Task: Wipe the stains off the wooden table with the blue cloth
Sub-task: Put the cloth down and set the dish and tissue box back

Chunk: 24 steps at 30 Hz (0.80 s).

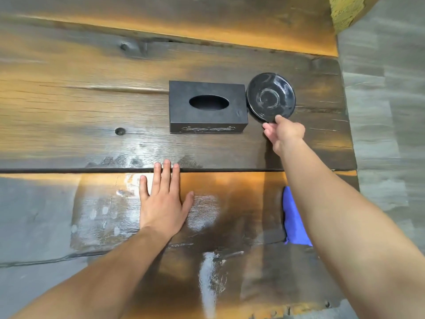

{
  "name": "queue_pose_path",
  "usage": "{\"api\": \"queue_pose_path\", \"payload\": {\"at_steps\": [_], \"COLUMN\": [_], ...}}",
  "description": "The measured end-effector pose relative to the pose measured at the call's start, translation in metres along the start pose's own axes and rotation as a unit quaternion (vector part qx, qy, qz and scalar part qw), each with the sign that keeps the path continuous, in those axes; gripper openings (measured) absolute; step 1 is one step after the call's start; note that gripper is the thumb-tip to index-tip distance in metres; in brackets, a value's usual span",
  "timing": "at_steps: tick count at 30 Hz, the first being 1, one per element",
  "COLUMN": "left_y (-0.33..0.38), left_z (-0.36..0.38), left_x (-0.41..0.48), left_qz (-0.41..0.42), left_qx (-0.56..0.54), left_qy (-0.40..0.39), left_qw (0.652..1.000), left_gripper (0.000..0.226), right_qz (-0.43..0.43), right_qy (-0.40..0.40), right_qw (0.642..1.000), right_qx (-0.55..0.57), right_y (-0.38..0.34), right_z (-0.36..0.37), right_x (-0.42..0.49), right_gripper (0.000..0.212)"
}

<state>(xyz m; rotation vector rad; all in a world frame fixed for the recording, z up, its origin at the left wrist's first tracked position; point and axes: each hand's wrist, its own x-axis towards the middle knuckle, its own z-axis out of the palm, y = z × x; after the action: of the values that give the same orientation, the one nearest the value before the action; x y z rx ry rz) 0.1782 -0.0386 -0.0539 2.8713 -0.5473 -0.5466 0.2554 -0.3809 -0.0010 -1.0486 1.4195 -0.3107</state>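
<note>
The wooden table (69,107) fills the view, dark planks with wet, shiny streaks near its middle and front. My left hand (164,199) lies flat on the wet patch, fingers spread, holding nothing. The blue cloth (293,217) lies on the table at the right, partly hidden under my right forearm. My right hand (284,133) reaches far forward and pinches the near rim of a black saucer (271,97), which is tilted up beside a tissue box.
A black tissue box (208,107) with an oval slot stands just left of the saucer. The table's right edge runs close by, with grey floor (386,111) beyond it. A yellowish object (345,10) sits at the top right corner.
</note>
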Motion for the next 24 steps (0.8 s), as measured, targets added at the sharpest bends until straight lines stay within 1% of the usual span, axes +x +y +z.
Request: {"api": "queue_pose_path", "payload": {"at_steps": [1, 2, 3, 7, 11, 12, 14, 16, 20, 22, 24], "left_y": [0.0, 0.0, 0.0, 0.0, 0.001, 0.001, 0.001, 0.001, 0.001, 0.001, -0.002], "left_z": [0.001, 0.001, 0.001, 0.001, 0.001, 0.0, -0.001, -0.003, -0.005, -0.006, -0.006], "left_x": [0.0, 0.0, 0.0, 0.001, 0.001, 0.001, 0.0, 0.0, -0.001, -0.001, -0.002], "left_qz": [-0.001, -0.001, -0.002, -0.003, -0.006, -0.006, -0.005, -0.003, 0.001, 0.005, 0.01], "left_qx": [-0.002, -0.003, -0.003, -0.01, -0.012, -0.014, -0.016, -0.02, -0.028, -0.035, -0.041], "left_qy": [-0.003, -0.006, -0.007, -0.005, -0.004, -0.004, -0.006, -0.007, -0.007, -0.006, -0.006], "left_qw": [1.0, 1.0, 1.0, 1.0, 1.0, 1.0, 1.0, 1.0, 1.0, 0.999, 0.999], "left_gripper": [0.082, 0.082, 0.082, 0.082, 0.082, 0.082, 0.082, 0.082, 0.082, 0.082, 0.082], "right_qz": [0.013, 0.023, 0.028, 0.007, -0.022, -0.028, -0.035, -0.043, -0.063, -0.063, -0.061], "right_qy": [0.006, 0.013, 0.02, 0.068, 0.089, 0.092, 0.095, 0.087, 0.081, 0.077, 0.063], "right_qw": [1.0, 0.999, 0.998, 0.997, 0.995, 0.994, 0.993, 0.993, 0.994, 0.994, 0.996], "right_qx": [0.023, 0.038, 0.043, 0.021, 0.038, 0.047, 0.06, 0.063, 0.045, 0.041, 0.026], "right_y": [-0.003, -0.004, -0.005, -0.004, 0.004, 0.006, 0.012, 0.021, 0.052, 0.072, 0.09], "right_z": [0.003, 0.005, 0.007, 0.014, 0.009, 0.005, -0.005, -0.021, -0.064, -0.083, -0.097], "right_x": [0.006, 0.011, 0.014, 0.013, 0.002, -0.003, -0.012, -0.023, -0.05, -0.07, -0.093], "right_gripper": [0.041, 0.05, 0.051, 0.039, 0.01, 0.006, 0.012, 0.014, 0.005, 0.008, 0.018]}}
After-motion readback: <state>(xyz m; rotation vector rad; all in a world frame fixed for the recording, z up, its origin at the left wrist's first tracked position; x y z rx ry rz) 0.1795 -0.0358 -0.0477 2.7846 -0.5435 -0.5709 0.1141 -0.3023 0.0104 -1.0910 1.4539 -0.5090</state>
